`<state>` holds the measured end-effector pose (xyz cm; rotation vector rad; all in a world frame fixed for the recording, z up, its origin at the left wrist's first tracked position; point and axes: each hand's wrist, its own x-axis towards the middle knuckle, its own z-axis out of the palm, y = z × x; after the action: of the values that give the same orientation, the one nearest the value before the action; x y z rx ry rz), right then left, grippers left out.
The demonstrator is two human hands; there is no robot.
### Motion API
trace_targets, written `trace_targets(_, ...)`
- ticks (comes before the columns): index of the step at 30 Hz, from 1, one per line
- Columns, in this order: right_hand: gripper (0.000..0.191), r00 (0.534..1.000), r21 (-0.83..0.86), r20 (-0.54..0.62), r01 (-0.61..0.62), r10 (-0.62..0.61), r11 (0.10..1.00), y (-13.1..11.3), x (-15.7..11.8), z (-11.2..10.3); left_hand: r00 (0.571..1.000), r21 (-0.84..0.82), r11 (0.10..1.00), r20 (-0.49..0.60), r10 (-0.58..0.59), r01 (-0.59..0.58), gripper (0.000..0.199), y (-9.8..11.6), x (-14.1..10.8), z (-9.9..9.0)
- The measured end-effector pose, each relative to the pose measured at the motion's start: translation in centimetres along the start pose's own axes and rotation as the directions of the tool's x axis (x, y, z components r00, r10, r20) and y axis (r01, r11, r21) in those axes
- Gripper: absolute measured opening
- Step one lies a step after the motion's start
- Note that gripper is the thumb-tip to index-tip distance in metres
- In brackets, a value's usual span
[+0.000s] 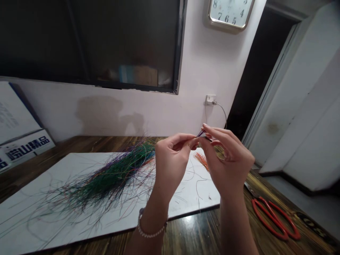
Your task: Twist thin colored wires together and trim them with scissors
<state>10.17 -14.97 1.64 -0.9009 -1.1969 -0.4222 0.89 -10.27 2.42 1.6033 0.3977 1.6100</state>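
Note:
My left hand [174,157] and my right hand [225,156] are raised together over the white board, fingertips almost meeting. Between them is a short bit of thin purple wire [201,132], pinched by the fingers of both hands. Its ends are mostly hidden behind the fingertips. Left of my hands, a big loose heap of thin wires [114,173], mostly green with purple, orange and blue, lies across the board. A small bunch of orange wires [202,161] shows just behind my right hand.
Beneath the wires, the white board [66,226] rests on a dark wooden table [191,233]. Red-handled scissors [276,216] lie at the right. A box with blue lettering [29,148] stands at the left. A wall socket [210,100] with a plugged-in cable is behind.

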Motion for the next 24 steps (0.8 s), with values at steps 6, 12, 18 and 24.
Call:
trace_targets(6, 0.032, 0.998, 0.054, 0.031, -0.061, 0.059, 0.997, -0.18, 0.17, -0.02, 1.000, 0.022, 1.000, -0.009, -0.008, 0.009, 0.002, -0.17, 0.04, 0.00)
trace_targets(12, 0.034, 0.996, 0.068, 0.062, -0.075, 0.071, 0.995, -0.15, 0.23, -0.16, 1.000, -0.028, 1.000, 0.003, -0.009, 0.009, 0.003, -0.22, -0.04, 0.11)
trace_targets(18, 0.033, 0.996, 0.107, 0.070, -0.054, 0.046, 0.993, 0.44, 0.01, 0.17, 1.000, -0.039, 0.999, 0.002, -0.005, 0.005, 0.005, -0.23, -0.01, 0.05)
trace_targets(24, 0.033, 0.990, 0.132, 0.124, -0.083, 0.067, 0.988, 0.49, 0.09, -0.25, 1.000, -0.051, 0.999, 0.004, -0.007, 0.007, 0.006, -0.43, 0.10, -0.09)
